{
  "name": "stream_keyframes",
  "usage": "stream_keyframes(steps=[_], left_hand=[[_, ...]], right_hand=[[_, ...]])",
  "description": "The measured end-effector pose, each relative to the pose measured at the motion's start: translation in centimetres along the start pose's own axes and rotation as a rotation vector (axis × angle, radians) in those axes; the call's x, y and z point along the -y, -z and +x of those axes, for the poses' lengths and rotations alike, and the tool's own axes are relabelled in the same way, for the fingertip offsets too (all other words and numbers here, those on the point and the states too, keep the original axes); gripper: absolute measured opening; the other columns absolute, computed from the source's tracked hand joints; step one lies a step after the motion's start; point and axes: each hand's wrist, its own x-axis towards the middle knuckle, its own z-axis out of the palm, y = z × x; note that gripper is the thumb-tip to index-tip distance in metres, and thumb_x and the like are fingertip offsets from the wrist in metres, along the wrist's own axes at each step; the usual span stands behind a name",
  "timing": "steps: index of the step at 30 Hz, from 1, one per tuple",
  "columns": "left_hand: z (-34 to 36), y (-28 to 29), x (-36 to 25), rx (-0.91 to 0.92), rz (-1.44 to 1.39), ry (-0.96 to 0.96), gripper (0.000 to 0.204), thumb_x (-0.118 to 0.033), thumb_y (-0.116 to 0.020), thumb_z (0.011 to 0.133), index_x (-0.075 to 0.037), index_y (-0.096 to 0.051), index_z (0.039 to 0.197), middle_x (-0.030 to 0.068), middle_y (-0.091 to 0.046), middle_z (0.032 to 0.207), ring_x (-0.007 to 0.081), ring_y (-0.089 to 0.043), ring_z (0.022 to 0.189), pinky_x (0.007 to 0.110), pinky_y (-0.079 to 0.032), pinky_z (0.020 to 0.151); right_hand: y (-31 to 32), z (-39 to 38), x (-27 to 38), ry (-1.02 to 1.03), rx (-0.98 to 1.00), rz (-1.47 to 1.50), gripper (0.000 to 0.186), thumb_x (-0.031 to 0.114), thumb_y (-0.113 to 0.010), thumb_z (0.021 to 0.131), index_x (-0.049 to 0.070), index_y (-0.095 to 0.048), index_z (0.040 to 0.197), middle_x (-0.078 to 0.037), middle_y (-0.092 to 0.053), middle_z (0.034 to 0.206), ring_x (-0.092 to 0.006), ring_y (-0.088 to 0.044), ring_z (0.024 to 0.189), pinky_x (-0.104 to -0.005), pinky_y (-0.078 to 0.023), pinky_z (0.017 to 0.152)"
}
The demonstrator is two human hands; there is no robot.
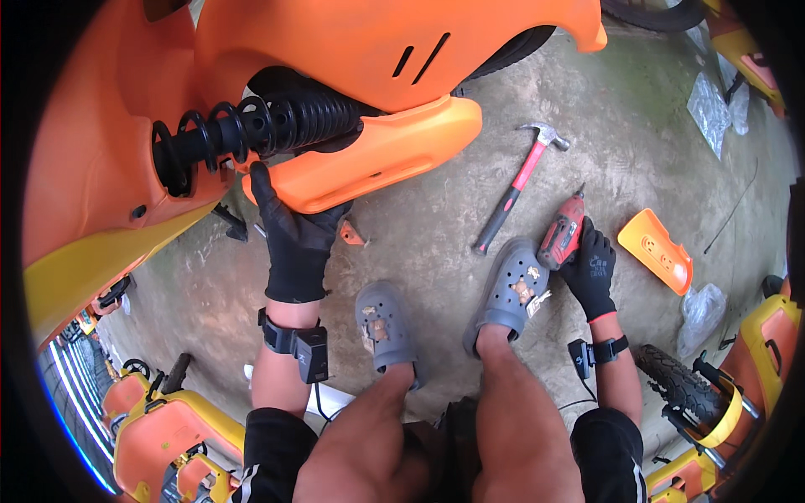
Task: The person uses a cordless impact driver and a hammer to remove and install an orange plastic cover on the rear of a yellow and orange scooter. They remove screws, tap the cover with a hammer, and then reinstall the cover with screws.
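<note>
My left hand (298, 243), in a black glove, grips the lower edge of a long orange plastic cover (390, 163). Its thumb points up beside a black coil-spring shock absorber (251, 126), while the other fingers are partly hidden beneath the cover. The cover lies against the larger orange body (352, 42) of a vehicle. Low on the right, my gloved right hand (592, 267) is closed around a red and black cordless screwdriver (563, 230), whose bit points away from me. The screwdriver is just above the floor, beside my right shoe.
A claw hammer (521, 184) with a red and black handle lies on the concrete floor. To the right are a curved orange plastic piece (656, 250) and clear plastic bags (703, 317). A small orange bracket (350, 235) sits near my left hand. More orange-yellow vehicles (159, 427) stand around.
</note>
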Motion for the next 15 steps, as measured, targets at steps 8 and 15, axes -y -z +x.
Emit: stream_keyframes(steps=[8, 15], left_hand=[[1.6, -0.9, 0.9, -0.022, 0.111, -0.248, 0.064, -0.059, -0.058, 0.095, -0.020, -0.046, 0.143, 0.0073, -0.053, 0.143, 0.0344, -0.053, 0.130, 0.062, -0.045, 0.104], [1.4, -1.2, 1.2, -0.030, 0.071, -0.227, 0.062, -0.058, -0.056, 0.096, -0.020, -0.045, 0.144, 0.0068, -0.052, 0.143, 0.0324, -0.052, 0.131, 0.060, -0.044, 0.105]], right_hand=[[1.7, 1.3, 1.0, -0.039, 0.092, 0.260, 0.068, 0.028, -0.081, 0.071, 0.003, -0.055, 0.128, -0.017, -0.069, 0.104, -0.0351, -0.067, 0.095, -0.0454, -0.053, 0.079], [9.3, 1.8, 5.8, 0.241, 0.333, 0.695, 0.078, 0.028, -0.084, 0.073, 0.003, -0.050, 0.139, -0.021, -0.065, 0.120, -0.0369, -0.065, 0.110, -0.0399, -0.051, 0.096]])
